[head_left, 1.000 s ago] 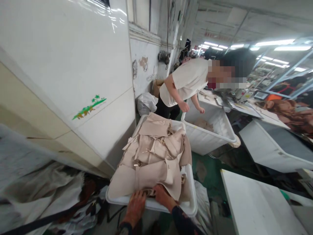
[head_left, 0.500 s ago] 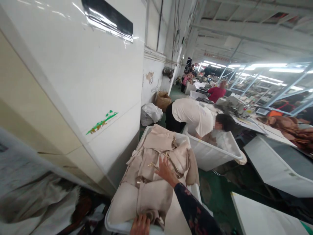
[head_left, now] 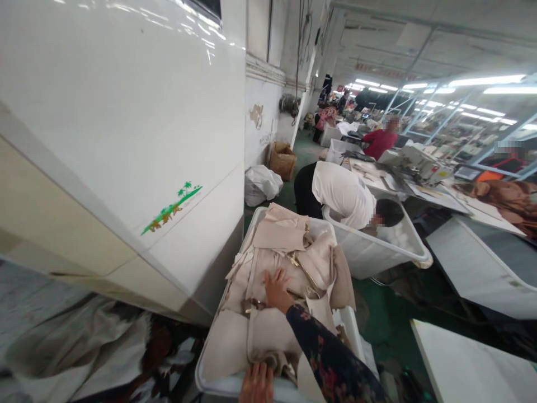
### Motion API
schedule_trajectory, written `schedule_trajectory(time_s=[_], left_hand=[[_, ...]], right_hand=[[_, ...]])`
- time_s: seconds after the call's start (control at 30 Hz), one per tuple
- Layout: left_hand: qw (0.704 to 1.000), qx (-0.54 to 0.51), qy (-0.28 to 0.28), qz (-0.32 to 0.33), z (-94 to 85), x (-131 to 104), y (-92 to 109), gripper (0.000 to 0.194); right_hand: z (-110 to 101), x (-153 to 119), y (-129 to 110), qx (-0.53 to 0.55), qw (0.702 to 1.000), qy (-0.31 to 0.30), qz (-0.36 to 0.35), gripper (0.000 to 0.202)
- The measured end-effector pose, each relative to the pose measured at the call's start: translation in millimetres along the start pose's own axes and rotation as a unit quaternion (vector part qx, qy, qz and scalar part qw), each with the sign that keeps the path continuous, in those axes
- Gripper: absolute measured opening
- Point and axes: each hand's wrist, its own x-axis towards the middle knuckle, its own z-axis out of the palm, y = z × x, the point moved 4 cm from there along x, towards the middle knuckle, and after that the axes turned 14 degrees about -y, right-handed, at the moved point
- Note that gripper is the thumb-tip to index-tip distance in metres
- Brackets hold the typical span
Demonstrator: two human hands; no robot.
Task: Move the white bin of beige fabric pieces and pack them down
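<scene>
At the bottom centre, the left hand [head_left: 257, 383] grips the near edge of the beige fabric pieces [head_left: 289, 268] heaped in the white bin [head_left: 210, 386]; the right hand [head_left: 276, 288] lies flat, fingers spread, mid-pile. The overhanging pieces could slide off, or the metal clips could snag.

- Beige leather bag pieces [head_left: 289, 268]: heaped in a loose pile, some fitted with gold-coloured metal hardware, several flaps hanging over the rim.
- White plastic bin [head_left: 218, 385]: rectangular, open-topped, filled above its rim by the pile.
</scene>
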Motion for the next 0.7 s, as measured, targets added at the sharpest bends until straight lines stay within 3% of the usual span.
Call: schedule_trajectory(time_s=[0.17, 0.23, 0.4, 0.53, 0.6, 0.7], left_hand=[[0.997, -0.023, -0.071, 0.035, 8.6, 0, -5, 0.027], [0.997, -0.034, -0.061, 0.030, 4.3, 0, -6, 0.028], [0.998, -0.051, -0.031, 0.000, -14.4, 6, -5, 0.027], [0.997, -0.066, -0.040, 0.017, -26.8, 10, -5, 0.029], [0.997, -0.061, -0.039, 0.021, -30.7, 9, -5, 0.031], [0.998, -0.049, 0.037, 0.033, -41.0, 6, -2, 0.027]], right_hand=[[11, -22, -3, -0.018, 0.999, 0.044, -0.016, 0.062], [8, -29, -2, 0.006, 0.997, 0.064, -0.045, 0.060], [-19, -52, 18, 0.038, 0.992, 0.096, -0.073, 0.059], [-42, -89, 30, 0.052, 0.990, 0.114, -0.070, 0.061], [-39, -112, 26, 0.054, 0.987, 0.125, -0.081, 0.063], [-6, -141, 10, 0.067, 0.983, 0.134, -0.101, 0.065]])
